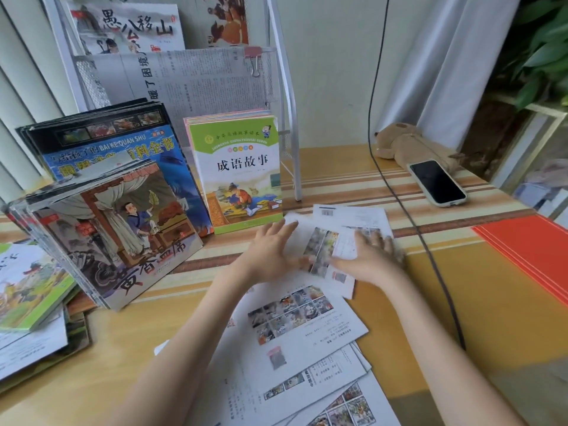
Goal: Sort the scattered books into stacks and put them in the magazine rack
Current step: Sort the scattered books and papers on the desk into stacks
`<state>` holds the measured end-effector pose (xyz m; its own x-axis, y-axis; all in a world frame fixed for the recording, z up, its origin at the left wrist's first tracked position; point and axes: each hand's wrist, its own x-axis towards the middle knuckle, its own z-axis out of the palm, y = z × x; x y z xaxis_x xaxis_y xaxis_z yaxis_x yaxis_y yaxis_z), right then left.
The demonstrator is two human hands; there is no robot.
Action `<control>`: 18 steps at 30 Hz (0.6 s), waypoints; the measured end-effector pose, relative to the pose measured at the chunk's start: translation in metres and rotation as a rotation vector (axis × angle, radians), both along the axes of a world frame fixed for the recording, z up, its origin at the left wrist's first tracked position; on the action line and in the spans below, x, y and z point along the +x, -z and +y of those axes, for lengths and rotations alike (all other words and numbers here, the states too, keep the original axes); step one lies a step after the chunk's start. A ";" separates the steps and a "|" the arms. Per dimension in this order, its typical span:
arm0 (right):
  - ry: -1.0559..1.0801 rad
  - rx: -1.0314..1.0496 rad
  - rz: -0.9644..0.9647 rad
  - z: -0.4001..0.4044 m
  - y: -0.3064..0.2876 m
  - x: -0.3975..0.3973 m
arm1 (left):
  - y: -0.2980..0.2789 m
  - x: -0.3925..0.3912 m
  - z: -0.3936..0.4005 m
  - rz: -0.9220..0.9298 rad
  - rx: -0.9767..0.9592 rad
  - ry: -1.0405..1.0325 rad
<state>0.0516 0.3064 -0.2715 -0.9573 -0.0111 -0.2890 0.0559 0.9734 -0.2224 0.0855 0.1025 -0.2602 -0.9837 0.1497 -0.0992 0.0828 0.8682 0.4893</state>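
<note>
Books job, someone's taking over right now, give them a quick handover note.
Left hand and right hand: both open, flat on the small booklet at table centre.
Done: three upright stacks lean by the magazine rack, the green idiom book in front of one.
Left: loose white booklets near the front edge, the flat pile far left, then racking the stacks.

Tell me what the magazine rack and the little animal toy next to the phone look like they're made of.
The magazine rack looks like white-painted metal: thin tube frame and fine mesh front that lets the papers behind show through. The animal toy looks like brown plush fabric, soft and matte with a fuzzy outline.
</note>
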 end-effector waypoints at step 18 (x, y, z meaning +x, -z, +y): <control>0.130 -0.664 0.367 -0.018 -0.004 0.001 | 0.000 0.020 -0.007 -0.148 0.063 0.296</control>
<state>0.0521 0.2885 -0.2671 -0.9960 0.0478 0.0755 -0.0296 0.6200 -0.7840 0.1059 0.0956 -0.2601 -0.8724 0.4371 -0.2189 0.2511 0.7850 0.5664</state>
